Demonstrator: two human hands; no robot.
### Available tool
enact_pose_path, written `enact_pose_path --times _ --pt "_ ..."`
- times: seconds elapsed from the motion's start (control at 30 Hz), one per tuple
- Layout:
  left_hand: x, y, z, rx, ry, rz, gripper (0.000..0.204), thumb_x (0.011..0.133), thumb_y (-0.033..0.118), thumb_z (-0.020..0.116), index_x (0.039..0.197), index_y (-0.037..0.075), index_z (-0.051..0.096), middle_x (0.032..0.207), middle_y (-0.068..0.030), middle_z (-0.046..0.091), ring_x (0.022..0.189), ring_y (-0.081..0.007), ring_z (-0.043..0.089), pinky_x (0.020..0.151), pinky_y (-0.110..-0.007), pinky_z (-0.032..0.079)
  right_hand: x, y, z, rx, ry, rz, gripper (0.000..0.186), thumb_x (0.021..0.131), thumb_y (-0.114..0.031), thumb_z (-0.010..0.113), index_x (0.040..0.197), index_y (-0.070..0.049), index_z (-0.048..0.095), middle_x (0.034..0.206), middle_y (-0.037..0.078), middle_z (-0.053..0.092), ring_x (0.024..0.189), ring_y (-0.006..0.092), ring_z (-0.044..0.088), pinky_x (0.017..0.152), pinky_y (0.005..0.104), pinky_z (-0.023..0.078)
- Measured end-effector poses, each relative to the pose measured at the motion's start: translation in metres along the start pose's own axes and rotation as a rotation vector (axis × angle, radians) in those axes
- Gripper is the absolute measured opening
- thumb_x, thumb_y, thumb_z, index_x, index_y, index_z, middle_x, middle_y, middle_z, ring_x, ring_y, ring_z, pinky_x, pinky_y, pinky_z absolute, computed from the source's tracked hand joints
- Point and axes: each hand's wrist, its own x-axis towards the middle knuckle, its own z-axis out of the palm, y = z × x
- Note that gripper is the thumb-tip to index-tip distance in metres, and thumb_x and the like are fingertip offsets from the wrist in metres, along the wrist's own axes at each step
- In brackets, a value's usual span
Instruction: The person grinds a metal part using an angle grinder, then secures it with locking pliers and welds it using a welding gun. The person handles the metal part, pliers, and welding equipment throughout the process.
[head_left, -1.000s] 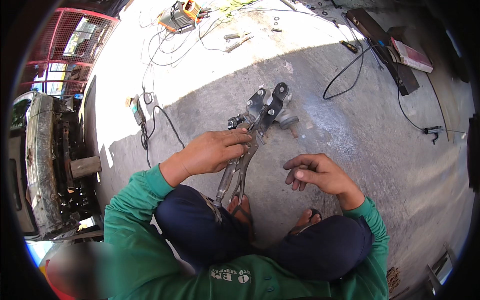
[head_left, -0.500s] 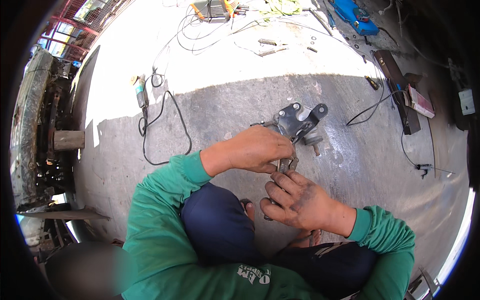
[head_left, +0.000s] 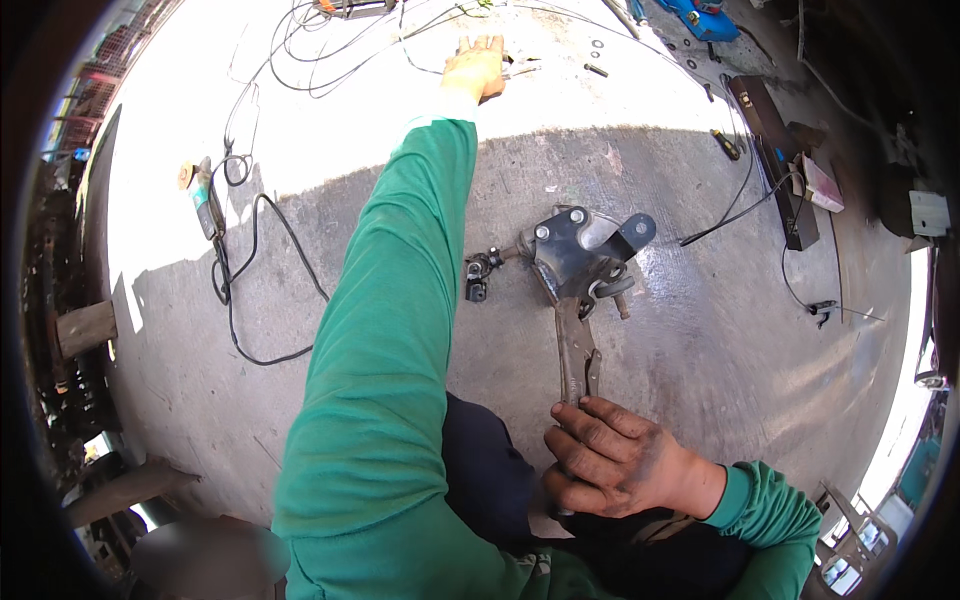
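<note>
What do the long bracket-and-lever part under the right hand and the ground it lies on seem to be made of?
Bracket-and-lever part: looks like steel, dull grey, grimy and unpainted, with bolt heads and pressed edges showing. The right hand grips its lower end.
Ground: probably poured concrete, grey, rough and stained, with scuffs and dark patches.

Metal bracket (head_left: 580,255) ahead on floor (head_left: 700,360), angle grinder (head_left: 205,205) far left, cables (head_left: 300,60) behind

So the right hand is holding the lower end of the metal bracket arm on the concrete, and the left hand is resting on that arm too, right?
Not quite. The head view shows the right hand on the lower end of the metal bracket arm, which lies on the concrete floor. But the left hand is stretched far forward, away from the arm, over small metal parts in the sunlit patch.
</note>
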Motion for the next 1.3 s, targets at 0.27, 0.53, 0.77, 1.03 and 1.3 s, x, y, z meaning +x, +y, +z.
enact_pose_path --times 0.27,0.53,0.77,1.03,1.3 --pt "0.02 0.012 -0.017 0.254 -0.457 -0.001 0.083 0.072 0.016 0.087 0.149 0.011 0.058 0.152 -0.0158 0.056 0.144 -0.0394 0.05 0.109 -0.066 0.047 -0.001 0.005 0.0 0.038 -0.011 0.055 0.01 0.095 -0.031 0.06 0.099 -0.021 0.061 0.128 0.011 0.072 0.119 0.0259 0.07 0.099 0.0389 0.057" --pt "-0.1 -0.021 -0.065 -0.057 -0.291 0.406 0.071 0.066 0.016 0.084 0.131 -0.001 0.059 0.131 -0.0218 0.066 0.13 -0.0402 0.061 0.11 -0.049 0.051 0.0 0.005 0.002 0.044 0.009 0.042 0.012 0.094 -0.034 0.066 0.098 -0.023 0.062 0.12 0.008 0.072 0.115 0.0275 0.073 0.096 0.0405 0.058" --pt "-0.216 -0.026 -0.103 -0.173 -0.353 0.697 0.067 0.062 0.016 0.086 0.123 -0.001 0.063 0.117 -0.0158 0.068 0.118 -0.0362 0.064 0.105 -0.046 0.051 0.006 0.002 0.004 0.033 -0.004 0.009 0.014 0.089 -0.03 0.07 0.098 -0.023 0.061 0.112 0.006 0.07 0.112 0.0288 0.074 0.095 0.0434 0.059" --pt "-0.229 0.013 -0.119 -0.051 -0.466 0.814 0.048 0.064 0.024 0.096 0.102 0.005 0.074 0.104 -0.0083 0.072 0.108 -0.0312 0.067 0.099 -0.044 0.053 0.011 -0.005 0.0 0.026 -0.025 0.024 0.02 0.083 -0.028 0.069 0.1 -0.02 0.062 0.111 0.007 0.07 0.111 0.0307 0.073 0.095 0.044 0.059" --pt "-0.235 0.032 -0.129 -0.025 -0.382 0.708 0.088 0.067 0.019 0.094 0.146 0.005 0.057 0.144 -0.0138 0.06 0.14 -0.0334 0.054 0.126 -0.061 0.034 0.009 -0.007 -0.001 0.014 -0.026 0.0 0.019 0.084 -0.028 0.07 0.1 -0.017 0.067 0.112 0.009 0.07 0.115 0.0313 0.071 0.098 0.0444 0.059"
